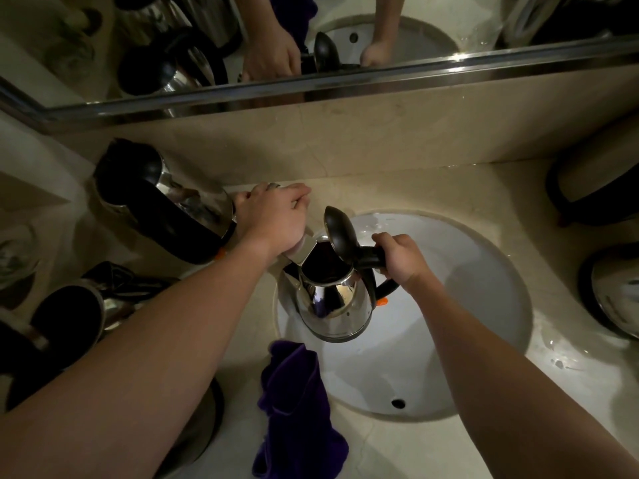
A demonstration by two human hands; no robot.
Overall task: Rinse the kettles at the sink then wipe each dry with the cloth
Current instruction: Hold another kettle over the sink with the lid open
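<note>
One kettle is at the rinse stage: your right hand grips its handle over the sink, lid up, inside too dark to judge. Your left hand curls on the tap. Wiping remains; the purple cloth lies near, other kettles left on the tabletop.

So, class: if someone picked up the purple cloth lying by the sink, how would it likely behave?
The purple cloth lies crumpled in soft folds on the counter at the sink rim, so it would probably flop and drape, not hold shape. It looks plush, so likely light, easy to pinch and unlikely to slip.
</note>
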